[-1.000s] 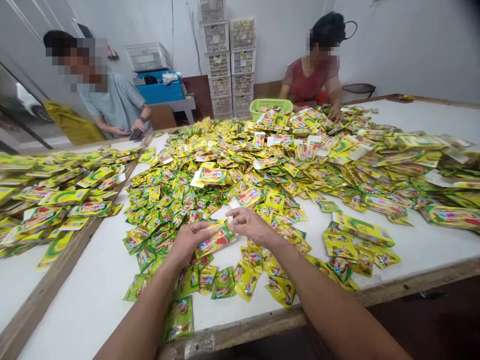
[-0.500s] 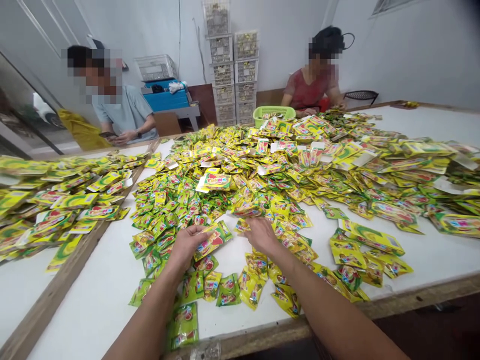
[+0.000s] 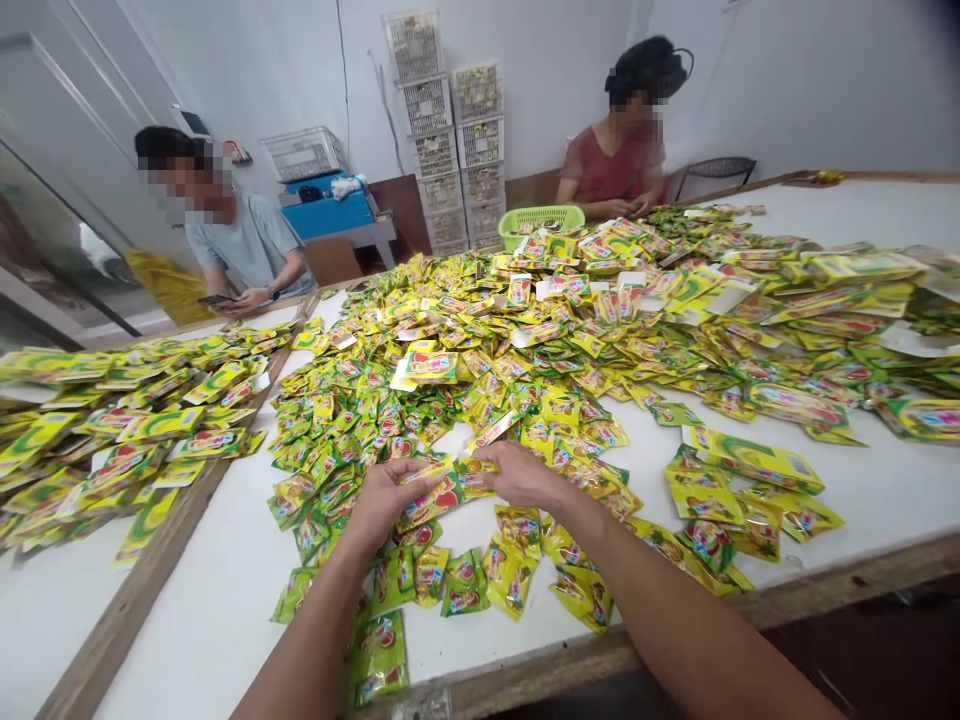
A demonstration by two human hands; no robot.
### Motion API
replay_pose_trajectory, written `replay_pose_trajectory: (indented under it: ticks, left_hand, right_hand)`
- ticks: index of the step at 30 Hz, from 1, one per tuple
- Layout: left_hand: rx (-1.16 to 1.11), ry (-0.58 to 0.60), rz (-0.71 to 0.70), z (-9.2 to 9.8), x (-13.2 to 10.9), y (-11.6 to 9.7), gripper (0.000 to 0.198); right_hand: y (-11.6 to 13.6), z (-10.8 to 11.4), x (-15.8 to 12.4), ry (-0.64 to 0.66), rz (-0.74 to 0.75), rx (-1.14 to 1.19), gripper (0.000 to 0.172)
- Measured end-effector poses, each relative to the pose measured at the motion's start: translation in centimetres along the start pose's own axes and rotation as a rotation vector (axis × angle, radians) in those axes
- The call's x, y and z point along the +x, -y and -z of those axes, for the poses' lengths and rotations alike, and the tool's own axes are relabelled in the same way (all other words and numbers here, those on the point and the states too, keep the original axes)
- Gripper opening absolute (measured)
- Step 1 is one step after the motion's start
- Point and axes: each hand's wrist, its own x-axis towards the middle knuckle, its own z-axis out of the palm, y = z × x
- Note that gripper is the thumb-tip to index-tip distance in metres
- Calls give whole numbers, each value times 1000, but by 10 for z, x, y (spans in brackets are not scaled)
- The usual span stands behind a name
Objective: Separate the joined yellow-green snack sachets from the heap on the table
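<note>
A huge spread of small yellow-green sachets [image 3: 525, 340] covers the white table [image 3: 217, 590]. My left hand [image 3: 386, 500] is closed round a small stack of sachets [image 3: 435, 490], thumb on top. My right hand [image 3: 517, 475] pinches another sachet [image 3: 476, 468] and brings it against that stack. Loose sachets [image 3: 465, 580] lie just under both hands near the front edge.
A second table [image 3: 45, 590] at the left carries larger yellow packets. One person sits at the far left [image 3: 240, 235], another at the far side [image 3: 619, 150] beside a green basket [image 3: 540, 216]. White crates [image 3: 450, 130] are stacked against the wall. A wooden rim [image 3: 825, 585] edges the table.
My right hand reached forward into the pile, took a sachet and came back to the stack in my left hand. The view shifted slightly.
</note>
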Motion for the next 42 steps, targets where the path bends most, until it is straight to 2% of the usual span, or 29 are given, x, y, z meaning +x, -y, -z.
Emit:
replay_pose_trajectory:
  ticks: [4,6,10,12,16,19,21,24,29,32,35,38,40,42]
  left_hand:
    - [87,52,-80,-2,2,6,29]
    - [92,62,-102,-4,3,7,29]
    - [-81,-10,-59,-10,3,7,31]
    - [-167,-57,-38,-13,5,8,32]
    - [-307,-84,-32,-15,5,8,29]
    - [-408,-93,-30,-16,4,5,29]
    - [-435,-108,-29,-16,3,4,30]
    - [-449,-116,-17,-17,3,3,31]
    - [-424,-90,27,-21,1,4,31]
    - [-425,-80,23,-22,1,3,30]
    - [-461,-68,-1,-20,2,2,30]
    - [-428,-28,5,-19,1,4,28]
    - [-377,28,14,-21,-1,5,31]
    - [-317,94,14,-24,-3,2,41]
  right_hand:
    - [3,-5,1,-7,41,-58,3]
    - [3,-8,2,-48,67,4,7]
    - [-1,-12,8,-168,44,339,14]
    - [-2,-13,11,-231,47,365,14]
    - [1,-13,12,-237,104,375,14]
    - [9,-12,9,-409,100,400,22]
    - [14,-13,6,-478,109,367,19]
    - [18,-18,3,-408,139,380,14]
    - [20,-19,-1,-204,129,366,18]
    - [20,-13,-3,-95,78,548,24]
    - [22,-12,-5,-67,67,746,40]
    - [23,-18,-6,-8,107,649,55]
    - [22,-21,-6,15,119,609,59]
    - [21,-18,-4,-33,113,651,55]
